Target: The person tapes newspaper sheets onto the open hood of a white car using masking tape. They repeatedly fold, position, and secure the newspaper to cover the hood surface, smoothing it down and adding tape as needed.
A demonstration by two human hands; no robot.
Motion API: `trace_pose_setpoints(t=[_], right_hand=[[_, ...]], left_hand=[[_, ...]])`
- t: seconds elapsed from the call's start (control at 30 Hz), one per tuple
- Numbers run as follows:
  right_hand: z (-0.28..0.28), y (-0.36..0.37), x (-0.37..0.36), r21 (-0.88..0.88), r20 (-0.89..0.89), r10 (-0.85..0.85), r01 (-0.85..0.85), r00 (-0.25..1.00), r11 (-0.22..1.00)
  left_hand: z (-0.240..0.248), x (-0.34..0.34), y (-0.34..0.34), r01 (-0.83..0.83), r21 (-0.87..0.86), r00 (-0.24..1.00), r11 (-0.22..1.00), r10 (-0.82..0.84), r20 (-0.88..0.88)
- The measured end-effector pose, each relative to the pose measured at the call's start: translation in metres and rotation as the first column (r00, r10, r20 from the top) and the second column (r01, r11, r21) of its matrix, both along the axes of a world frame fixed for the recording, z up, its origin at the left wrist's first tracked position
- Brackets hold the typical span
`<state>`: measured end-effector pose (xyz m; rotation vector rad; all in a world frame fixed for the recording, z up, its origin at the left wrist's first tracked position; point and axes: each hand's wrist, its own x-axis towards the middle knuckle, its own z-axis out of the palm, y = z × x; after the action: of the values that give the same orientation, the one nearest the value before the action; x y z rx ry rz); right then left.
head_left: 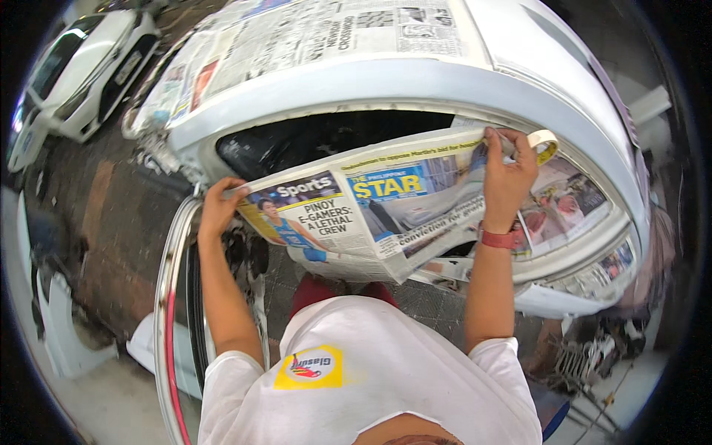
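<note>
I hold a newspaper sheet (371,200) stretched out across the side window opening of a white car (386,85). My left hand (221,208) pinches its left corner between thumb and fingers. At the upper right, my right hand (510,174) is closed on the sheet's top edge. A roll of masking tape (545,145) sits right beside the right-hand fingers; whether they also grip it or it hangs from a strip cannot be made out. The sheet covers the lower part of the dark opening (326,132), and its lower edge hangs loose.
More newspaper (326,37) lies over the car's roof, and further sheets cover the rear side window (560,204). An open door frame (167,319) stands at my left. Another white car (93,70) is parked at the far left. Loose parts (593,363) lie at the lower right.
</note>
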<state>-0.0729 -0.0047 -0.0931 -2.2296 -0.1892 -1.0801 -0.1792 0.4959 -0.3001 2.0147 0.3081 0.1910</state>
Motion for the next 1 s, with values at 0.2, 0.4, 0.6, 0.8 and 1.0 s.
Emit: trace_pose_setpoints(t=[0.2, 0.4, 0.6, 0.8, 1.0], right_hand=[[-0.018, 0.028, 0.017, 0.027, 0.041, -0.185, 0.184, 0.982, 0.983], [-0.026, 0.042, 0.031, 0.043, -0.050, -0.076, 0.079, 0.996, 0.996], [-0.029, 0.040, 0.021, 0.140, -0.089, -0.021, 0.033, 0.996, 0.990], [-0.025, 0.049, 0.014, 0.150, -0.059, -0.016, 0.024, 0.998, 0.988], [-0.025, 0.048, 0.014, 0.121, -0.035, 0.025, -0.021, 0.999, 0.992]], left_hand=[[-0.034, 0.048, 0.049, -0.032, -0.166, 0.992, 0.986, 0.051, 0.113], [-0.056, 0.075, 0.063, -0.286, -0.239, 0.923, 0.928, 0.334, 0.190], [-0.076, 0.086, 0.052, -0.414, -0.418, 0.819, 0.809, 0.532, 0.217], [-0.080, 0.092, 0.042, -0.627, -0.283, 0.675, 0.726, 0.687, 0.268], [-0.065, 0.094, 0.025, -0.726, -0.278, 0.587, 0.630, 0.777, 0.226]])
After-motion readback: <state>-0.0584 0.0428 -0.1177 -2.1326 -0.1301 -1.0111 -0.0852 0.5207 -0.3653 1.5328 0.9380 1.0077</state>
